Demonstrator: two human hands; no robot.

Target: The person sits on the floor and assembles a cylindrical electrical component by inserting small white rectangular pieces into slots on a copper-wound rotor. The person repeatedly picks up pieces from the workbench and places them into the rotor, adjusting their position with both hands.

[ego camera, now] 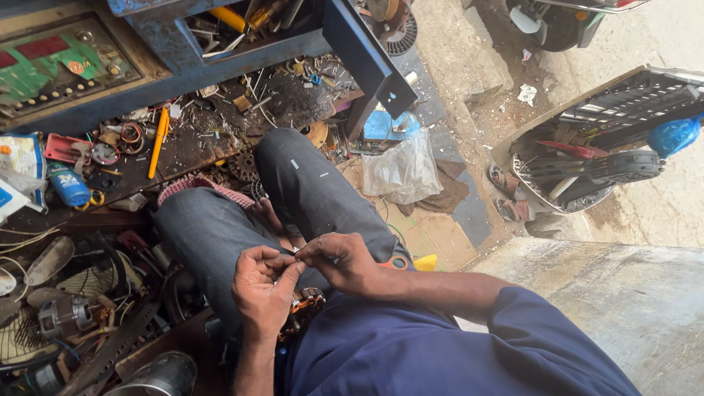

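while fingertips meet, both hands (301, 270) pinch what may be thin wire (295, 253).

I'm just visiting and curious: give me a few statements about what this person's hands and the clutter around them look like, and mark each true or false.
1. The left hand and right hand meet over the lap, pinching something small between the fingertips. True.
2. The person wears shorts. False: long grey trousers cover the legs.
3. A yellow-handled tool lies on the cluttered bench. True.
4. A clear plastic bag hangs from the right hand. False: it lies on the floor, apart from both hands.
5. A small motor lies in the clutter at the person's left. True.
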